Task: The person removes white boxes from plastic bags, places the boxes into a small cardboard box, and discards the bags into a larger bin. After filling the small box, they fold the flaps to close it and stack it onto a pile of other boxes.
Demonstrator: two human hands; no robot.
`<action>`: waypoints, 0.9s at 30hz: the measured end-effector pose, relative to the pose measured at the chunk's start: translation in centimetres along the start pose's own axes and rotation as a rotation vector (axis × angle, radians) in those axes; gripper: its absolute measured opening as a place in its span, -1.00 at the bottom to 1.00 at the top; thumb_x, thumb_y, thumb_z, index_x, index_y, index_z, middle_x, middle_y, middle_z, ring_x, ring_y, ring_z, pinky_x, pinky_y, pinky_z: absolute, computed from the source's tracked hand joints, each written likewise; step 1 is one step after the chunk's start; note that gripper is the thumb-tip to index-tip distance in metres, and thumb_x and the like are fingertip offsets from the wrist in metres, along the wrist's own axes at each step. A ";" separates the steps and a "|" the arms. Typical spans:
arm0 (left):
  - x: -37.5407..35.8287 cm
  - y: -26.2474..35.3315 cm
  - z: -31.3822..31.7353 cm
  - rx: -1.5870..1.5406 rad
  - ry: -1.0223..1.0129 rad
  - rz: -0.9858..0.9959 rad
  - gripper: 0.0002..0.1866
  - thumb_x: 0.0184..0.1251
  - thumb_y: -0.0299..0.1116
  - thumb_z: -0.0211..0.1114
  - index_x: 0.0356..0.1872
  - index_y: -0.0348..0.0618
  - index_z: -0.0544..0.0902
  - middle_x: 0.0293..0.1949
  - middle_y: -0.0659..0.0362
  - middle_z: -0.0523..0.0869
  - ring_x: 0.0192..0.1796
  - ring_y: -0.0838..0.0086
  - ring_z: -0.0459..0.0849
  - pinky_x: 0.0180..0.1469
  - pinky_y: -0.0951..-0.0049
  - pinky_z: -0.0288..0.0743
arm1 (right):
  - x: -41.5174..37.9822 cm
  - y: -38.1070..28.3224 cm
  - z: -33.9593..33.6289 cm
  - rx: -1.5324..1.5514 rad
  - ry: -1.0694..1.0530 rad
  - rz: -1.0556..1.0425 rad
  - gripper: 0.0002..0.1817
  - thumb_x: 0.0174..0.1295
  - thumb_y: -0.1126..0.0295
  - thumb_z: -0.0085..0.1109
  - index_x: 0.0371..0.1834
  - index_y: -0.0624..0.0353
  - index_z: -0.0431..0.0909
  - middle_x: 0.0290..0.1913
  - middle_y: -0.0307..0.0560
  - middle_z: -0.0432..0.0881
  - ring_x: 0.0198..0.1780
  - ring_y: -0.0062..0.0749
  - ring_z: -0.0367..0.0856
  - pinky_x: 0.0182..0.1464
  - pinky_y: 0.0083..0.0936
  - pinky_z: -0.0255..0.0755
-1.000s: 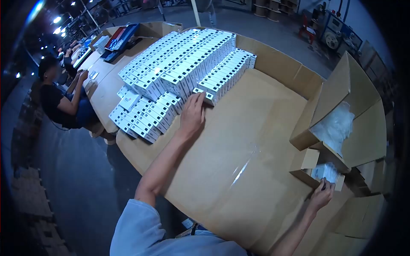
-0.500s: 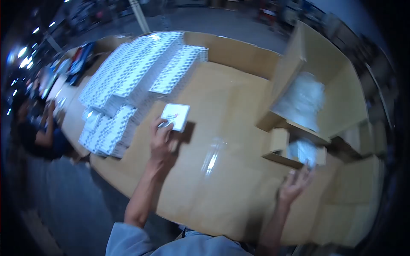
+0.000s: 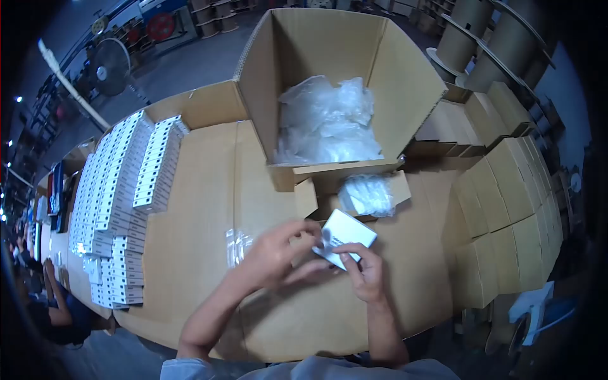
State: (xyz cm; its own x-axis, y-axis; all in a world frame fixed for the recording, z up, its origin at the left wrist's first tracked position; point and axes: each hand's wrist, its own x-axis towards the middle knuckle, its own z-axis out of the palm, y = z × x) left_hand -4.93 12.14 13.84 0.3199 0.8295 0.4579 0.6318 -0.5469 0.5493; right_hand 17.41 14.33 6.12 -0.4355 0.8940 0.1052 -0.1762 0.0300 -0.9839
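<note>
A small white box (image 3: 345,235) is held tilted between my two hands, just in front of a small open carton (image 3: 306,197). My left hand (image 3: 278,253) grips its left edge with bent fingers. On its lower right edge, my right hand (image 3: 362,269) pinches the box between thumb and fingers. Clear plastic bags (image 3: 370,195) lie in the small carton. Behind it stands a large open carton (image 3: 253,95) with a heap of clear plastic bags (image 3: 329,120) inside. Long rows of white boxes (image 3: 117,171) are stacked at the left.
Folded brown cartons (image 3: 506,221) are stacked at the right. A strip of clear tape (image 3: 237,247) shines on the cardboard-covered table (image 3: 202,190). Another person's arm (image 3: 57,297) shows at the far left. A fan (image 3: 109,66) and large spools (image 3: 468,38) stand beyond the table.
The view has turned right. My left hand has carried the white box from beside the stacks to the front of the small carton, and my right hand has left the carton and taken hold of the box.
</note>
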 end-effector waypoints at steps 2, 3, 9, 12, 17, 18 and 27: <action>4.3 -2.1 -0.3 0.088 0.026 -0.016 -0.76 0.20 -0.37 0.54 -0.17 -0.14 0.68 -0.15 0.05 0.69 -0.06 0.12 0.74 0.01 0.18 0.66 | -0.3 -0.1 -2.4 -0.019 0.049 -0.012 -0.82 0.49 0.58 0.09 -0.01 0.26 0.69 -0.15 -0.12 0.70 -0.19 -0.58 0.69 -0.22 -0.63 0.57; 7.0 -3.6 0.0 0.186 0.027 -0.023 -0.75 0.22 -0.34 0.52 -0.14 -0.16 0.69 -0.19 0.01 0.70 -0.10 0.11 0.74 -0.02 0.19 0.67 | -0.3 -0.4 -3.3 -0.043 0.065 -0.011 -0.83 0.48 0.57 0.10 -0.01 0.26 0.70 -0.16 -0.12 0.70 -0.19 -0.58 0.68 -0.22 -0.63 0.57; 20.6 -10.2 1.9 0.381 -0.540 -0.251 -0.32 0.06 0.13 0.60 -0.01 -0.29 0.74 -0.11 -0.08 0.80 -0.02 0.05 0.79 0.06 0.14 0.67 | -0.8 -1.2 -6.3 -0.089 0.125 -0.032 -0.85 0.42 0.59 0.20 -0.03 0.30 0.70 -0.15 -0.13 0.68 -0.21 -0.60 0.62 -0.18 -0.64 0.56; 22.6 -10.4 1.9 0.248 -0.837 -0.266 -0.14 -0.03 0.33 0.59 -0.01 -0.36 0.75 -0.10 -0.14 0.82 0.00 0.07 0.80 0.09 0.16 0.67 | -1.3 -1.2 -7.6 -0.049 0.154 -0.021 -0.86 0.40 0.59 0.22 -0.04 0.29 0.70 -0.13 -0.11 0.69 -0.18 -0.58 0.63 -0.17 -0.64 0.57; 22.0 -14.7 2.8 0.030 -0.649 -0.277 -0.32 0.24 0.24 0.46 -0.06 -0.30 0.76 -0.16 -0.11 0.83 -0.10 0.08 0.82 0.01 0.15 0.65 | -2.0 -0.9 -9.4 -0.047 0.194 0.007 -0.86 0.40 0.58 0.23 -0.04 0.31 0.70 -0.12 -0.09 0.70 -0.16 -0.55 0.64 -0.13 -0.61 0.59; 22.4 -15.1 2.7 0.105 -0.528 -0.362 -0.36 0.28 0.22 0.44 -0.09 -0.30 0.76 -0.17 -0.11 0.83 -0.11 0.07 0.81 0.00 0.14 0.65 | -2.1 -0.8 -9.7 -0.054 0.195 0.004 -0.86 0.40 0.57 0.23 -0.04 0.31 0.70 -0.11 -0.08 0.70 -0.15 -0.54 0.65 -0.13 -0.60 0.59; 23.3 -20.1 3.9 0.675 -0.472 -0.195 -0.74 0.19 -0.25 0.44 -0.32 -0.29 0.74 -0.31 -0.20 0.76 -0.16 -0.04 0.78 -0.06 0.02 0.66 | -1.4 -1.7 -10.3 -0.047 0.207 -0.040 -0.86 0.42 0.58 0.21 -0.03 0.30 0.69 -0.09 -0.11 0.71 -0.11 -0.55 0.64 -0.10 -0.57 0.60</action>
State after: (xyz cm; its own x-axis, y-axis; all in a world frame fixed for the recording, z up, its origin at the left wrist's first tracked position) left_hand -7.39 42.88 10.73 0.3283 0.9443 -0.0240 0.9443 -0.3287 -0.0156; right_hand 27.41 17.61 6.15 -0.2373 0.9644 0.1168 -0.1460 0.0835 -0.9858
